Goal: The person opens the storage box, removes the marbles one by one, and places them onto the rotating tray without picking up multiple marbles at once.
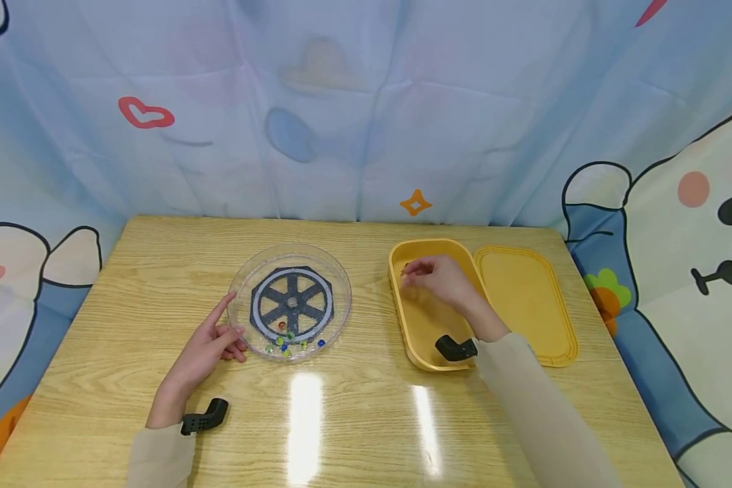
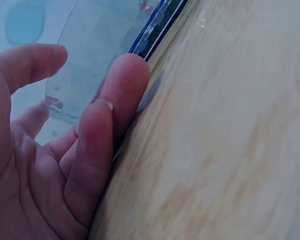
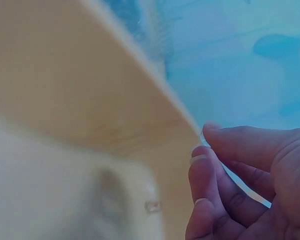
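Note:
A round clear dish (image 1: pixel 343 271) with a dark wheel-like pattern in it holds several glass marbles (image 1: pixel 280 341). My left hand (image 1: pixel 204 349) is at its left side, index finger stretched out to the rim and thumb by the near-left edge. The left wrist view shows that hand's fingers (image 2: pixel 125 82) against the clear wall. Over the far left part of a yellow tray (image 1: pixel 442 362) is my right hand (image 1: pixel 442 276), thumb and fingertips close together. A small shiny thing (image 3: pixel 152 206) lies in the tray's corner, by those fingertips. Whether they pinch anything cannot be made out.
A flat yellow lid (image 1: pixel 524 298) lies against the tray's right side on the wooden table (image 1: pixel 360 420). Behind the table hangs a blue printed curtain (image 1: pixel 360 169). Each wrist carries a black camera mount, the right one (image 1: pixel 455 348) above the tray's near end.

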`<state>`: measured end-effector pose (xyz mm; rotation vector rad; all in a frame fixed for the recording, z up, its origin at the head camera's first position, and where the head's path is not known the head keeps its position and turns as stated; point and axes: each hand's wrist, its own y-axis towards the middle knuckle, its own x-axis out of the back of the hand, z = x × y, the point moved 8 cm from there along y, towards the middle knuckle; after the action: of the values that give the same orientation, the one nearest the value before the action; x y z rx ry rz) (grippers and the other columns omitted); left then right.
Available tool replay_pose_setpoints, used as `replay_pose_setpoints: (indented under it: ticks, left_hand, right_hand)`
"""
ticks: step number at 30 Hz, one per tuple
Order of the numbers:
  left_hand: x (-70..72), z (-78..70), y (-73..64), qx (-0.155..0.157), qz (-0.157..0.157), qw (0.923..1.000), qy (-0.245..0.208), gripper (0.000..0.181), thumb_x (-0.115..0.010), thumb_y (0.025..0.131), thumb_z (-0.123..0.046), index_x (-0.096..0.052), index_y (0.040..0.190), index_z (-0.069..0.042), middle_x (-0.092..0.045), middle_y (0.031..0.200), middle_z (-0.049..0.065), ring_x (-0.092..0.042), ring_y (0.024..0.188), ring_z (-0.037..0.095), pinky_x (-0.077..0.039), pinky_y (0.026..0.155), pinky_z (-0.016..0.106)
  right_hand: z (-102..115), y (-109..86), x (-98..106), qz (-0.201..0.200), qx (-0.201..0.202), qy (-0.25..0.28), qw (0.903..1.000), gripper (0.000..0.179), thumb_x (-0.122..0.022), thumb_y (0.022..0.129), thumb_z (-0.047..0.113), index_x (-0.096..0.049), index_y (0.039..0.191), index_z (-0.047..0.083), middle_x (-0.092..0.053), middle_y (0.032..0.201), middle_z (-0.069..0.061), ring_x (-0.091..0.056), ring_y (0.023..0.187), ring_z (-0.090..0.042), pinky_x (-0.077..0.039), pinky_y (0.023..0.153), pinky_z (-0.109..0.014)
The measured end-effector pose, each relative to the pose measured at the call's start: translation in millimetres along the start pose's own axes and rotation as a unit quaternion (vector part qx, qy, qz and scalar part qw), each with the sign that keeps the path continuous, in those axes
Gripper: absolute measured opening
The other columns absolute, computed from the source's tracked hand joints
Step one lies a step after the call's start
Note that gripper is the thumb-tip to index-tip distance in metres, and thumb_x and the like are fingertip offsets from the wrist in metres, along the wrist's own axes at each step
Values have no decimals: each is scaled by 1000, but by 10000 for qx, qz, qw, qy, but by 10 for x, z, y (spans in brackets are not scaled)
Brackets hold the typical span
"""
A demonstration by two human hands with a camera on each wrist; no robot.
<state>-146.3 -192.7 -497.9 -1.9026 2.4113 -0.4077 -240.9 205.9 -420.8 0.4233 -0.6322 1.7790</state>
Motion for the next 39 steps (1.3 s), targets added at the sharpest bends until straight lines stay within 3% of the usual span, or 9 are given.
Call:
replay_pose_setpoints:
  ticks: [8,13,19,27,39]
  left_hand:
    - [0,-4,-4,10,-12,10000,-11,70,-53,105,-14,-14,161,-28,-66,85,17,-69,69,24,-53,66,29]
    - [-4,3,2,2,2,10000,8,70,-53,105,-15,-14,161,-28,-66,85,17,-70,69,24,-53,66,29]
    - [-3,4,-1,11,-2,10000,13,70,-53,105,-16,-14,161,-28,-66,85,17,-70,69,24,-53,66,30]
    - [1,8,-3,15,-17,10000,36,70,-53,105,-16,-14,161,-29,-65,86,18,-70,70,25,-53,66,30]
    - [14,1,-5,62,-61,9998,153,69,-52,105,-16,-14,162,-26,-66,84,16,-69,69,25,-53,66,30]
  right_hand:
    - [313,-98,-115,-87,363,113,9992,24,-74,92,12,-71,111,-1,-72,99,-9,-67,92,-24,-53,84,-38]
    - [494,-139,-310,-9,509,379,9980,21,-73,91,9,-72,110,-1,-72,100,-9,-67,92,-27,-54,82,-35]
    - [647,-139,-593,58,681,445,9967,16,-76,89,8,-73,103,1,-72,93,-5,-66,84,-20,-54,76,-32]
    - [729,-132,-951,311,847,525,9945,13,-76,88,7,-74,101,2,-69,87,-3,-62,78,-17,-51,70,-27]
    - [723,-130,-1091,419,804,432,9949,16,-76,89,9,-74,103,1,-68,85,-1,-62,75,-16,-50,66,-29]
